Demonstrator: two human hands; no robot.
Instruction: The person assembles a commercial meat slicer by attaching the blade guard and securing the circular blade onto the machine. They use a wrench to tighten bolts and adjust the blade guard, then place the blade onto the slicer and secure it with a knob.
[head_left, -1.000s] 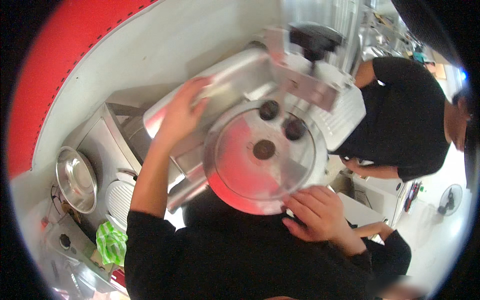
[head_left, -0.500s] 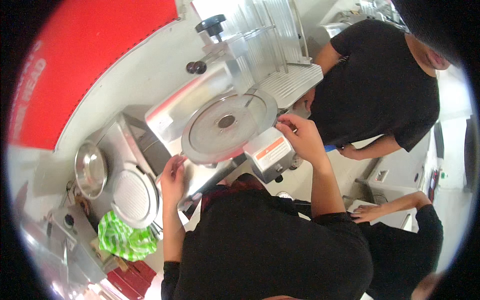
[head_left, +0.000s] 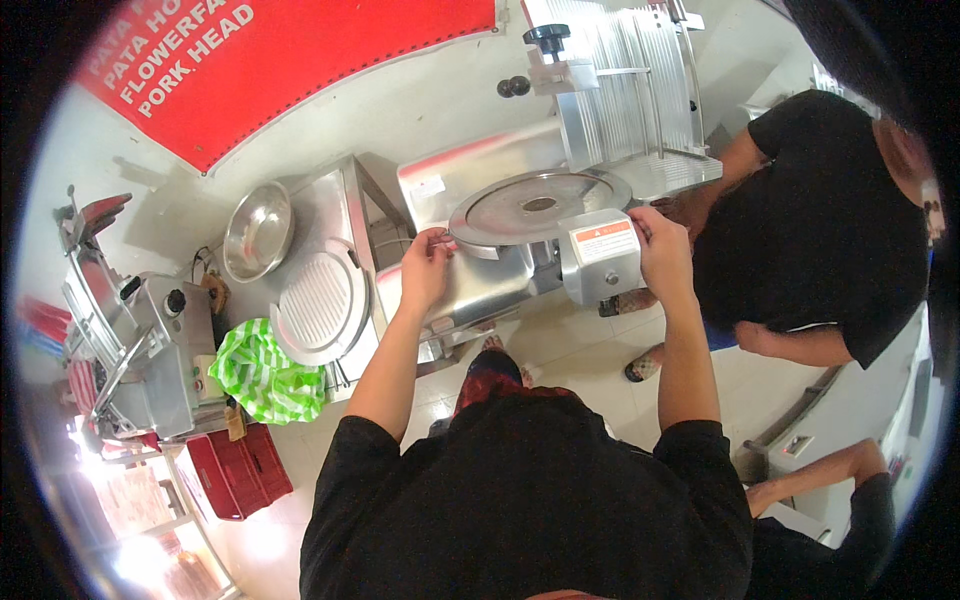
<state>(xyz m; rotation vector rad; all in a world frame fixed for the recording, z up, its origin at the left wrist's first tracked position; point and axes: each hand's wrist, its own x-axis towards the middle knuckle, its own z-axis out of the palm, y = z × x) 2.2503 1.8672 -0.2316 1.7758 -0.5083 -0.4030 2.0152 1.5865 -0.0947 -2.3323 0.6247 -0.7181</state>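
Note:
A steel meat slicer (head_left: pixel 500 180) stands against the white wall, its round blade cover (head_left: pixel 540 206) facing up. My left hand (head_left: pixel 428 266) touches the left rim of that blade cover, fingers curled at its edge. My right hand (head_left: pixel 660 248) grips the right side of the slicer's grey box housing (head_left: pixel 598 262) with the orange label. Behind the blade stands the ribbed carriage plate (head_left: pixel 625 85) with a black knob (head_left: pixel 546 36).
A second person in a black shirt (head_left: pixel 820 230) bends close on the right. A round ribbed plate (head_left: pixel 322 305) and a steel bowl (head_left: pixel 258 232) lie on the left counter. Nearby are a green striped bag (head_left: pixel 262 378), a red crate (head_left: pixel 235 470) and another slicer (head_left: pixel 130 330).
The view pulled back from the slicer. My left hand came off the machine's top left and went to the blade cover's left rim; my right hand moved up to the labelled housing.

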